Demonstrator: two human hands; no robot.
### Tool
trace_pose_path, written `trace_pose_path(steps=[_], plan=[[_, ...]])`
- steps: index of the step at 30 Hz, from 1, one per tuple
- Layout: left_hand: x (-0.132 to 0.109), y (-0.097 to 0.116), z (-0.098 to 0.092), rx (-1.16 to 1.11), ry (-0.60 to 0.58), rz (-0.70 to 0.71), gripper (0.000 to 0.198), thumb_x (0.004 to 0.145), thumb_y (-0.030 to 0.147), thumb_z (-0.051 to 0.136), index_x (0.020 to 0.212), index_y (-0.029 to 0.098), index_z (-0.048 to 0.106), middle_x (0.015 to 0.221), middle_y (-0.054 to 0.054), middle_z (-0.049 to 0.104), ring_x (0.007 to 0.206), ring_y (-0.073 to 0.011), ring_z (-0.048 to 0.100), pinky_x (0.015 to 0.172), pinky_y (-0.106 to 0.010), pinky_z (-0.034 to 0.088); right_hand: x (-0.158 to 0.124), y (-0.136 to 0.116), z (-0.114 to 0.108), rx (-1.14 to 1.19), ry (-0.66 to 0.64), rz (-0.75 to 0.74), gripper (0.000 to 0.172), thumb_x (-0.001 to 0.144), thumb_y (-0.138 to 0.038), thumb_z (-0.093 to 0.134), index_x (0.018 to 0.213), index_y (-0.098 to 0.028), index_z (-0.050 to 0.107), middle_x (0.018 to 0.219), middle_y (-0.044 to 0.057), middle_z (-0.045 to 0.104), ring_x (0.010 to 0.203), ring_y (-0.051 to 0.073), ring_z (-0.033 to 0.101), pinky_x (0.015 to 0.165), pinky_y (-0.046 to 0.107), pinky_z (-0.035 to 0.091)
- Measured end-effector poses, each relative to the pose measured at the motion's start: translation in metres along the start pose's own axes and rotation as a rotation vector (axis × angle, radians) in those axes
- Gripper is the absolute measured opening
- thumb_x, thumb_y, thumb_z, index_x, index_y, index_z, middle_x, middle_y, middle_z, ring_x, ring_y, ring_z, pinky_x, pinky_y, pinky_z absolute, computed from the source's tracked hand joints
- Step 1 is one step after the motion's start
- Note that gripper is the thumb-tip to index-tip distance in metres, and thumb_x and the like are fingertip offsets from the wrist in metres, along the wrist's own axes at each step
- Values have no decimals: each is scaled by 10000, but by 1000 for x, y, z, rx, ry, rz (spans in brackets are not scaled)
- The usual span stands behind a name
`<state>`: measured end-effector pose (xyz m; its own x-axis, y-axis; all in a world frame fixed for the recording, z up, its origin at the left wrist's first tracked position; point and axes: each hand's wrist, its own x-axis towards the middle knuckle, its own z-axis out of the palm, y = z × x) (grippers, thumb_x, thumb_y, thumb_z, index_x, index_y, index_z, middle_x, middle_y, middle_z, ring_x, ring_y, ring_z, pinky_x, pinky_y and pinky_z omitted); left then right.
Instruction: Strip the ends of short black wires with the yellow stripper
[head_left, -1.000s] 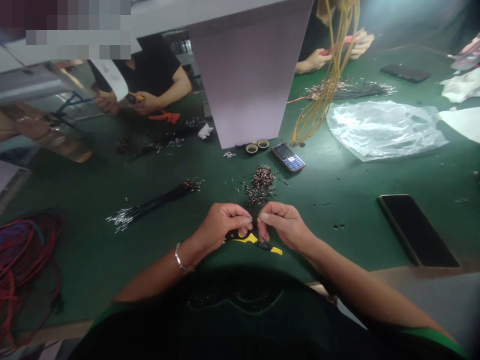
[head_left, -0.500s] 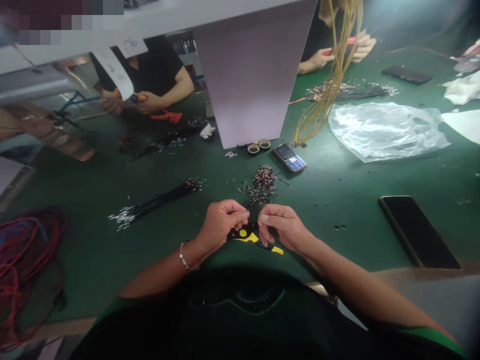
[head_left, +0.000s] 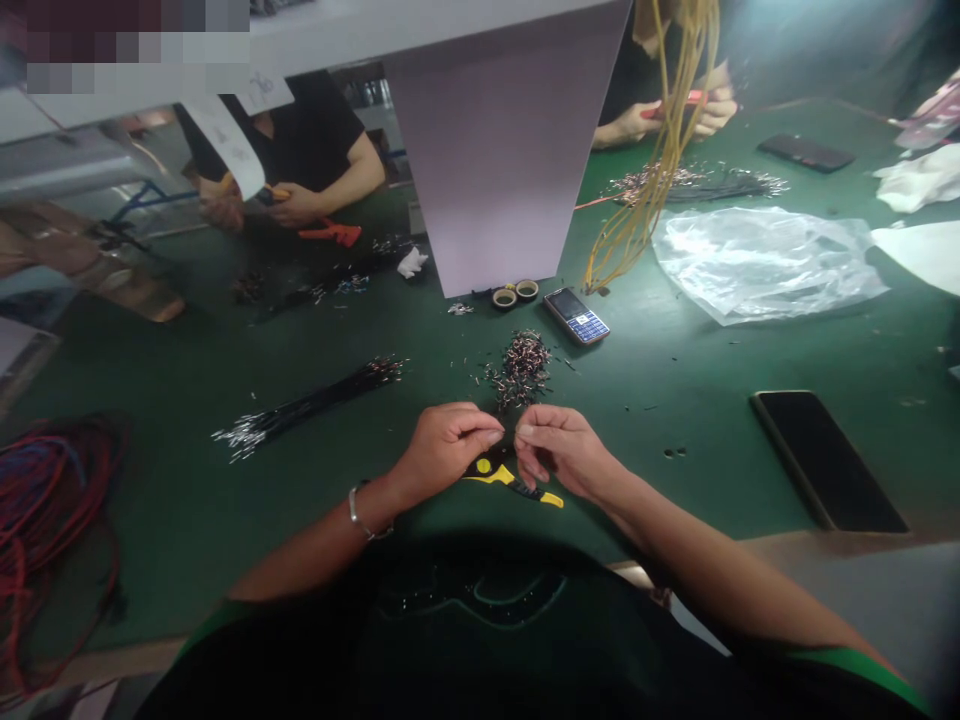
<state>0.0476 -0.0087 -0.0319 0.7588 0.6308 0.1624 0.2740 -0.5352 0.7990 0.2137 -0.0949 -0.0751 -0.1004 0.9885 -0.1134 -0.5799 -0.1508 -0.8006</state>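
Note:
My left hand (head_left: 452,445) is closed in a pinch, thumb against forefinger; whatever it may hold is too small to make out. Close to its right, my right hand (head_left: 560,448) also pinches with thumb and forefinger, its other fingers curled below, and its contents cannot be made out either. Beneath the two hands lies a yellow-and-black hand tool (head_left: 501,474), partly covered by them. Just beyond the fingertips is a pile of short dark and copper-coloured wire pieces (head_left: 525,362). A bundle of black wires (head_left: 315,402) with bright ends rests on the green table to the left.
A keypad phone (head_left: 577,317) and two tape rolls (head_left: 515,294) lie behind the pile, by a pale upright panel (head_left: 510,170). A smartphone (head_left: 829,460) is at right, red cables (head_left: 56,520) at left. Yellow wires (head_left: 660,190) hang down. Other people work across the table.
My left hand has moved slightly right, bringing its fingertips nearer my right hand's. Both stay pinched. The whole view has shifted a little.

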Motion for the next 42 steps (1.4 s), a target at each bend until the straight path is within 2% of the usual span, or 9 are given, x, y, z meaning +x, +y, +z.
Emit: trace_pose_path(steps=[12, 19, 22, 25, 28, 30, 32, 36, 42], plan=[[-2, 2, 4, -80, -29, -167, 137, 783, 165, 591, 676, 160, 676, 541, 22, 586, 551, -96, 527, 560, -222, 412, 3, 1, 0, 55, -41, 67, 210, 783, -275, 680, 631, -157, 595, 383, -50, 538, 277, 77, 394, 330, 221, 423], [-3, 3, 5, -221, -38, -357, 118, 763, 205, 587, 689, 153, 662, 496, 41, 544, 455, -74, 446, 467, -204, 354, 3, 4, 3, -62, 54, -13, 235, 786, -292, 688, 618, -164, 584, 389, -60, 515, 309, 78, 407, 374, 228, 441], [-2, 1, 1, -248, 13, -407, 106, 748, 216, 603, 694, 148, 664, 504, 33, 556, 456, -74, 457, 459, -204, 344, 3, 3, -1, -99, 145, -92, 232, 796, -304, 674, 635, -180, 562, 412, -68, 503, 327, 84, 397, 383, 244, 441], [0, -4, -5, -308, 122, -412, 105, 730, 237, 636, 683, 149, 668, 513, 24, 567, 448, -64, 436, 453, -209, 327, 1, -1, -5, -343, 206, -171, 217, 842, -317, 613, 678, -193, 542, 485, -49, 547, 393, 103, 462, 434, 252, 443], [3, -7, -14, -431, 185, -455, 103, 706, 244, 669, 660, 151, 665, 498, 21, 559, 415, -51, 385, 427, -218, 285, -7, -6, -2, -888, 151, -253, 141, 846, -282, 587, 740, -190, 569, 632, 3, 625, 562, 143, 573, 564, 286, 486], [5, -10, -20, -542, 177, -491, 100, 693, 239, 683, 658, 147, 668, 498, 16, 557, 408, -48, 389, 418, -220, 273, -15, -6, 3, -1231, 58, -336, 90, 836, -261, 592, 873, -182, 615, 826, 59, 677, 744, 194, 626, 707, 353, 521], [5, -13, -25, -635, 157, -513, 100, 684, 233, 691, 655, 139, 672, 503, 13, 554, 405, -46, 404, 412, -218, 270, -23, -1, 7, -1452, -28, -380, 270, 823, -286, 622, 1067, -171, 613, 1054, 120, 672, 965, 264, 623, 859, 440, 510], [0, -23, -34, -710, 166, -536, 96, 670, 224, 715, 651, 137, 679, 504, 12, 544, 401, -43, 414, 404, -214, 282, -30, 16, 5, -1646, -83, -371, 611, 749, -354, 706, 1300, -165, 522, 1252, 174, 581, 1177, 353, 515, 1002, 550, 426], [-19, -34, -49, -785, 245, -579, 86, 645, 214, 741, 641, 144, 692, 508, -1, 530, 446, -60, 432, 408, -210, 303, -20, 30, -8, -1605, -73, -398, 458, 771, -224, 626, 1221, -148, 595, 1155, 170, 597, 1057, 324, 534, 920, 513, 473]])
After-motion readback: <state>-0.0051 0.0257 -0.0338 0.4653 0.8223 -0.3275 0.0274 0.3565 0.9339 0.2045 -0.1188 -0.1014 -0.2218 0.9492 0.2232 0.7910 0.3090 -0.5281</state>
